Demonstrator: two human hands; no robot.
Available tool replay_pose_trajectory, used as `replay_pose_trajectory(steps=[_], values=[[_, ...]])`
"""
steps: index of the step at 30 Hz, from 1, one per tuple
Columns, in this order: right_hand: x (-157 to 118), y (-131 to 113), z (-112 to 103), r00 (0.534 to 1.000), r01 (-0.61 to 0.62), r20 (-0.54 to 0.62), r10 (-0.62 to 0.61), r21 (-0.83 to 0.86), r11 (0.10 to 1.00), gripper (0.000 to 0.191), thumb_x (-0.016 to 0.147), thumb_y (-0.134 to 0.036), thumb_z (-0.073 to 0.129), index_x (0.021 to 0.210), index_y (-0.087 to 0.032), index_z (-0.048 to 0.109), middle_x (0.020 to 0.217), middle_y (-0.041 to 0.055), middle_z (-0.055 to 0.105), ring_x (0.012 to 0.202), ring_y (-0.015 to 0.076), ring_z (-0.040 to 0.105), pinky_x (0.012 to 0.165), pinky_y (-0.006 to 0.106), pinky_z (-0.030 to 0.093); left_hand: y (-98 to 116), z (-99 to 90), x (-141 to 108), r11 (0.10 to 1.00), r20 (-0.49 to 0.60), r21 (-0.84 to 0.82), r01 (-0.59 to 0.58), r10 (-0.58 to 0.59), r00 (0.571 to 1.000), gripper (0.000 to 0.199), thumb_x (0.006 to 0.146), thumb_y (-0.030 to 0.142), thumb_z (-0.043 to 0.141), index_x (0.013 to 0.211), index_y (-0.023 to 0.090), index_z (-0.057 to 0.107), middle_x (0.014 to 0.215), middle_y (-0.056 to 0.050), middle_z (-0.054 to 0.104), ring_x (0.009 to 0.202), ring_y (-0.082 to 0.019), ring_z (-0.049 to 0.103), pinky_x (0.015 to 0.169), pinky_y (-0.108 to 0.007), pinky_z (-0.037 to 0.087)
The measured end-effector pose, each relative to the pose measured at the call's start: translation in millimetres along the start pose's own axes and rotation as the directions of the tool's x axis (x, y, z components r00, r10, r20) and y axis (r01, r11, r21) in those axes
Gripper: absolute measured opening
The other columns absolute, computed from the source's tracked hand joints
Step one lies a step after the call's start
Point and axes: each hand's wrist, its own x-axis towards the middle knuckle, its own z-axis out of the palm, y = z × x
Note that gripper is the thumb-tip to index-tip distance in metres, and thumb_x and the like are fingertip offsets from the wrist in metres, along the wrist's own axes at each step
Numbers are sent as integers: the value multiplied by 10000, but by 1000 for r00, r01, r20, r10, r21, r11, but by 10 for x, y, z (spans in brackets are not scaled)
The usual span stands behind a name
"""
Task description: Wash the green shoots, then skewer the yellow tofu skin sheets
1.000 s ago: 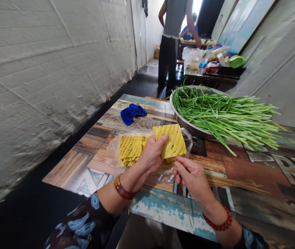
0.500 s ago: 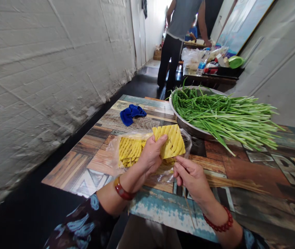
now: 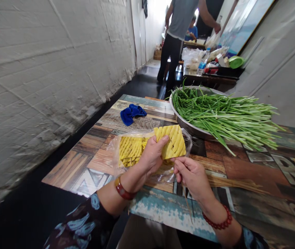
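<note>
My left hand (image 3: 154, 154) is closed on a flat yellow slab with slanted slits (image 3: 173, 141), perhaps a sheet of tofu, its thumb lying across the front. Just under the slab's lower edge, my right hand (image 3: 191, 174) pinches a thin wooden skewer (image 3: 188, 204), whose long end slopes down below the fingers. The skewer's upper tip is at the slab's bottom edge; whether it has gone in, I cannot tell. Behind my left hand, more slit yellow slabs (image 3: 130, 148) lie on a clear plastic bag (image 3: 114, 152). A bundle of skewers (image 3: 237, 182) rests to the right of my right hand.
A metal basin (image 3: 186, 125) heaped with long green stalks (image 3: 230, 116) stands at the table's back right. A blue cloth (image 3: 132, 113) lies at the back left of the patterned table (image 3: 82, 152). Beyond, a person (image 3: 181, 20) stands by a cluttered table, another sits farther back.
The slab in my left hand has shifted slightly right, and the skewer's visible lower end has risen a little. In the background, the standing person's arm has lifted from the table with a plastic bag.
</note>
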Motion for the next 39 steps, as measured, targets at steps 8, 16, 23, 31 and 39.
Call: replay_pose_trajectory(steps=[8,16,23,31,39], values=[[-8,-10,37,999,-48,-9,48,34,998,406,796,-558,742,739,-162,678,560,-3,632,405,72,503,363,171,336,-39,-13,-1,1000,-2,22,1,-1,1000,351,657,363,857,858,121,701,829,-105,769,773,-246,735,721,-330,583],[47,-32,40,996,-64,-56,71,115,991,451,671,-574,828,673,-161,646,607,11,674,422,72,532,374,171,337,-13,11,-15,1000,10,-8,12,-12,1000,361,644,335,860,879,115,695,799,-94,761,707,-236,729,712,-345,590],[47,13,16,999,-30,-41,32,48,998,403,750,-538,790,681,-162,664,601,6,666,445,70,531,418,177,349,59,-2,-9,996,12,-87,-15,16,1000,487,657,339,859,1074,145,696,902,-78,772,821,-238,744,756,-343,605],[26,44,-1,998,-62,-13,62,9,998,409,728,-554,804,795,-159,726,669,22,694,493,92,570,443,196,377,62,-9,8,995,-31,-96,-5,2,1000,393,641,358,878,904,123,705,810,-99,765,768,-262,749,745,-380,611],[23,81,4,1000,-10,-3,10,-21,1000,388,754,-545,792,787,-166,717,676,14,684,521,98,587,456,198,396,90,3,1,990,-41,-138,-2,-3,999,360,634,338,884,856,126,697,763,-73,755,695,-223,735,735,-357,611]])
